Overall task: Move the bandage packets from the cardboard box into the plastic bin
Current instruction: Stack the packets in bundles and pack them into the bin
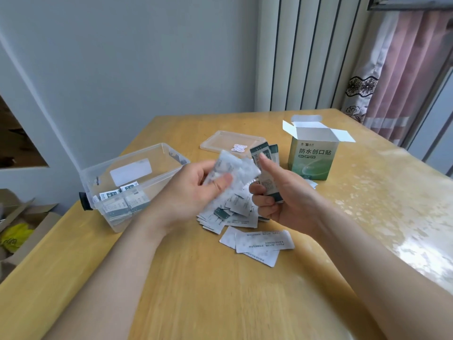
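Two bare forearms reach over a wooden table (196, 290), seen from the person's own head. The left hand (193, 192) grasps a few white packets (232, 168), thumb on top and fingers curled beneath; these packets are blurred. The right hand (277, 202) is clenched round an upright stack (258, 153) of green-and-white packets, its thumb standing straight against the stack. The hands are just beside each other, above the middle of the table.

Under them a loose pile (230, 212) of packets lies on the table; a few longer strips (259, 241) lie flat and overlapping, just nearer the viewer.

To the left stands the clear bin (122, 157), open at the top; a small heap (122, 200) of packets lies in its near end. Its lid (220, 141) lies flat on the table behind the hands; a small sticker (239, 147) is on it.

Right of the lid stands the box (312, 155), upright, its top flaps open, its front green and white with printed characters; its inside cannot be seen. A pink curtain (404, 82) hangs at the far right.
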`<act>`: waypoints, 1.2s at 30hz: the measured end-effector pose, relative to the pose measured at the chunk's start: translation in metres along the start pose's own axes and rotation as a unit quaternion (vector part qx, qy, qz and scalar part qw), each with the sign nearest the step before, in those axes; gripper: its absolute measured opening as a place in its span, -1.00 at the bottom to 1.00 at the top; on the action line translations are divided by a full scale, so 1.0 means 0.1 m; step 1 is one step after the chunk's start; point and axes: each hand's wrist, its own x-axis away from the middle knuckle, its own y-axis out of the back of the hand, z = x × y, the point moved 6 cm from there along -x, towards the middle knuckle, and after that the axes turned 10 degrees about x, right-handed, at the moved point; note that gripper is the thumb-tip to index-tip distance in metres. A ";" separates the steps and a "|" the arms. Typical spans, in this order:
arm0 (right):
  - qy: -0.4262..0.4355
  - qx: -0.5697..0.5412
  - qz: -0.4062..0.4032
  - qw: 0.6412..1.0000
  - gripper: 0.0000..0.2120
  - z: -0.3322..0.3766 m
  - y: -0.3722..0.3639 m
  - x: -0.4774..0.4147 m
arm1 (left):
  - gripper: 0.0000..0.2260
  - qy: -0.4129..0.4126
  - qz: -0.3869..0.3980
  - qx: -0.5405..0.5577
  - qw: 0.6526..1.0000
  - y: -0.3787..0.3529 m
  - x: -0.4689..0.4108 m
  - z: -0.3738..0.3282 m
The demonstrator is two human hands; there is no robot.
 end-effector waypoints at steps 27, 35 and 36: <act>0.041 0.023 -0.046 0.998 -0.65 0.05 -0.22 0.09 | 0.01 -0.164 -0.010 -0.322 0.932 -0.52 0.09 -0.10; 0.032 0.145 0.036 0.988 -0.88 -0.03 -0.33 0.10 | -0.32 -0.123 -0.016 -0.309 0.943 -0.51 0.09 -0.07; 0.042 0.133 0.051 0.989 -0.89 -0.01 -0.34 0.10 | -0.37 -0.126 -0.031 -0.309 0.942 -0.48 0.09 -0.08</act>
